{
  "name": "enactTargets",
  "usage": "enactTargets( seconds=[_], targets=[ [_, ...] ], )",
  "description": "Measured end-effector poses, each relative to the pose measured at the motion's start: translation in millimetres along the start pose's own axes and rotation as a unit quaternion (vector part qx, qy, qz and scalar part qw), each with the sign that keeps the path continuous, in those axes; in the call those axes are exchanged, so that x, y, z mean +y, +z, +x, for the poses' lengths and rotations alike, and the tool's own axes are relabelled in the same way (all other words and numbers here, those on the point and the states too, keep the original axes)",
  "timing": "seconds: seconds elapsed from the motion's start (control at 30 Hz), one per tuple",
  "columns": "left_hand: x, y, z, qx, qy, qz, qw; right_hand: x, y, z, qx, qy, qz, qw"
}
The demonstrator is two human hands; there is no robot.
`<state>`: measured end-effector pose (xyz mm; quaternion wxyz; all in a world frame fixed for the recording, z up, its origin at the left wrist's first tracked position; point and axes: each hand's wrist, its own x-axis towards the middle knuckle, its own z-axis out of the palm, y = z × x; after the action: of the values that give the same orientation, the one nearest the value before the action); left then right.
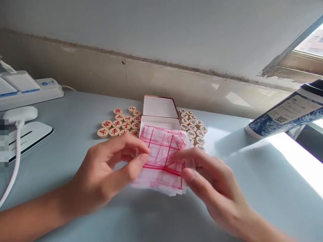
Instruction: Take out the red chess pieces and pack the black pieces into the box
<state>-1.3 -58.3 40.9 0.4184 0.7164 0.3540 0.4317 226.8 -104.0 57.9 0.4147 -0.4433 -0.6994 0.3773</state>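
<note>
A folded, thin whitish xiangqi board sheet [161, 178] with red grid lines is held up in front of me, its layers showing through. My left hand [108, 171] pinches its left edge between thumb and fingers. On the right side, my right hand [217, 185] grips it, thumb near the edge and fingers partly behind and over it. Just behind the sheet lies an open box [160, 107] with a white inside, its lower part half hidden. Red-marked xiangqi pieces [116, 123] lie left of the box, and dark-marked xiangqi pieces [192, 128] lie right of it.
A blue-patterned cup [285, 114] with a black lid leans in from the right. At left are a power strip [47, 89] with plugged-in adapters, a white charger with a cable [19, 144], and a flat white device [32, 136]. The wall [141, 75] bounds the grey table [75, 124].
</note>
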Motion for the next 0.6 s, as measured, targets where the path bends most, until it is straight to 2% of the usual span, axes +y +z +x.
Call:
enactTargets(
  seconds=[0.13, 0.23, 0.3, 0.37, 0.43, 0.5, 0.57, 0.6],
  targets=[
    [2, 3.0, 1, 0.006, 0.045, 0.038, 0.998, 2, 4, -5, 0.049, -0.132, -0.116, 0.983],
    [3, 1.9, 0, 0.022, 0.063, 0.059, 0.996, 4, 5, -12, 0.095, -0.197, -0.115, 0.969],
    [1, 1.0, -2, 0.049, 0.085, 0.068, 0.993, 5, 6, -14, 0.093, -0.21, -0.09, 0.969],
    [-1, 0.6, -4, 0.072, 0.12, 0.074, 0.987, 5, 7, -13, 0.048, -0.187, -0.07, 0.979],
    [-3, 0.9, -6, 0.07, 0.154, 0.078, 0.983, 3, 7, -9, -0.003, -0.13, -0.054, 0.99],
    [-3, 1.5, -7, 0.011, 0.196, 0.063, 0.978, 0, 6, -6, -0.046, -0.074, -0.027, 0.996],
    [0, 2.3, -7, -0.091, 0.256, 0.048, 0.961, -2, 6, -3, -0.072, -0.027, 0.021, 0.997],
    [2, 2.6, -6, -0.119, 0.274, 0.05, 0.953, -3, 6, -3, -0.084, -0.01, 0.048, 0.995]
  ],
)
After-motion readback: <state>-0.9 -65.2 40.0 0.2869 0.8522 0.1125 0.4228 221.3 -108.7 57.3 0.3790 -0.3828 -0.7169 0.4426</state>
